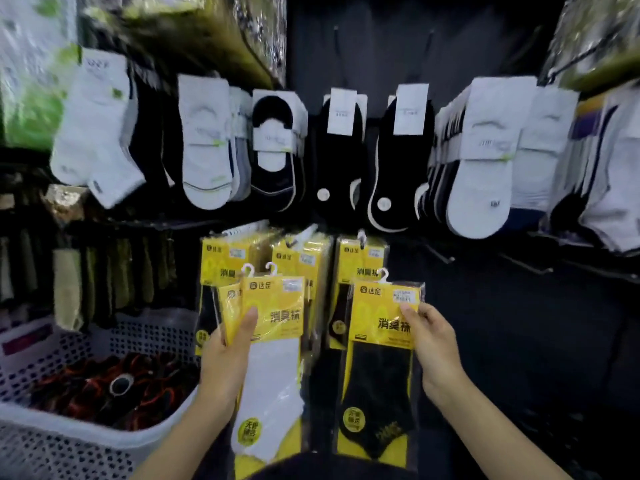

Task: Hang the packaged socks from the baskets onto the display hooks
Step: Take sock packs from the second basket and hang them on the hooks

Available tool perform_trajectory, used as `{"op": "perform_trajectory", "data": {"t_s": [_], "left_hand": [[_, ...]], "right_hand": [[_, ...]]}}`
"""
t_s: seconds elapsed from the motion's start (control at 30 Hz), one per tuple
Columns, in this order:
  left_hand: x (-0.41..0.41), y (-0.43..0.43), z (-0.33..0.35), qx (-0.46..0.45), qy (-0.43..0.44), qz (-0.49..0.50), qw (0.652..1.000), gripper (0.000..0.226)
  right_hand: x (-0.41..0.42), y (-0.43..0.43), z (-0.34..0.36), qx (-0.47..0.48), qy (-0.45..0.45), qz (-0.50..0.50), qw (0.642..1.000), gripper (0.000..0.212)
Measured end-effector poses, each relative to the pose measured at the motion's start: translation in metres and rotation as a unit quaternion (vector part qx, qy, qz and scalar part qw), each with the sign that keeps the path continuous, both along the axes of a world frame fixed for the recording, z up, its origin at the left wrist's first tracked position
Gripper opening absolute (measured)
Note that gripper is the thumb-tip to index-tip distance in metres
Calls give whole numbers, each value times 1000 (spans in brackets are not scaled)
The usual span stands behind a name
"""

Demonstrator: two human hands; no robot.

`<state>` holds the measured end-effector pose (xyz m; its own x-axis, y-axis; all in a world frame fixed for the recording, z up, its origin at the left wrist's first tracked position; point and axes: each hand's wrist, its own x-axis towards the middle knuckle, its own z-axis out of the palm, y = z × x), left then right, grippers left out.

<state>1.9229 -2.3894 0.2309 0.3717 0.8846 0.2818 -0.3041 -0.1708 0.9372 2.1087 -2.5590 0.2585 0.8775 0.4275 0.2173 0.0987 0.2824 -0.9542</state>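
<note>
My left hand (225,358) grips two yellow packs of white socks (273,344) by their upper left side, white hanger tabs sticking up. My right hand (433,344) pinches a yellow pack of black socks (381,362) at its right edge, held upright. Behind them, more yellow sock packs (301,258) hang in three bunches on the lower display hooks. To the right, bare hooks (440,256) stick out from the dark panel.
A white perforated basket (65,441) at lower left holds dark and red socks. An upper row of white and black ankle socks (343,150) hangs above. Olive and beige socks (104,275) hang at the left. Further bare hooks (533,266) reach out lower right.
</note>
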Motion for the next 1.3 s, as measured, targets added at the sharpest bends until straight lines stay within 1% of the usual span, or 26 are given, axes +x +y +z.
{"op": "perform_trajectory", "data": {"t_s": [0.1,0.27,0.37,0.47,0.6,0.73,0.83,0.9,1.0,1.03,1.1,1.17,1.23,1.3], "left_hand": [[-2,14,14,2,-7,14,1000,36],[-2,19,31,10,-19,15,1000,36],[1,18,36,6,-31,16,999,36],[6,17,37,-3,-35,5,999,39],[14,15,36,-13,-46,-16,999,33],[20,11,31,-6,-40,-29,999,13],[24,8,24,-5,-30,-50,998,12],[26,5,22,-13,-33,-71,997,16],[33,-2,18,-31,-24,-95,995,23],[36,-5,17,-38,-21,-100,994,24],[41,-11,15,-49,-26,-108,993,21],[45,-17,13,-40,-26,-106,993,23],[46,-21,12,-25,-29,-100,994,29],[44,-22,12,-16,-37,-94,995,27]], "right_hand": [[10,15,25,4,-33,-25,999,8],[22,43,41,-32,-74,-49,996,6],[30,59,39,-45,-63,-50,996,8],[41,72,34,-52,-20,-52,997,9],[55,80,24,-63,13,-81,995,20],[62,77,16,-104,-14,-160,982,18],[60,69,9,-115,-13,-189,975,23],[49,64,7,-109,-28,-155,981,24],[17,56,10,-84,-53,-2,995,26],[5,53,11,-84,-59,49,994,27],[-13,49,12,-74,-59,117,989,25],[-24,45,12,-50,-49,141,987,22],[-26,41,10,-39,-41,129,990,20],[-24,38,9,-37,-27,119,992,18]]}}
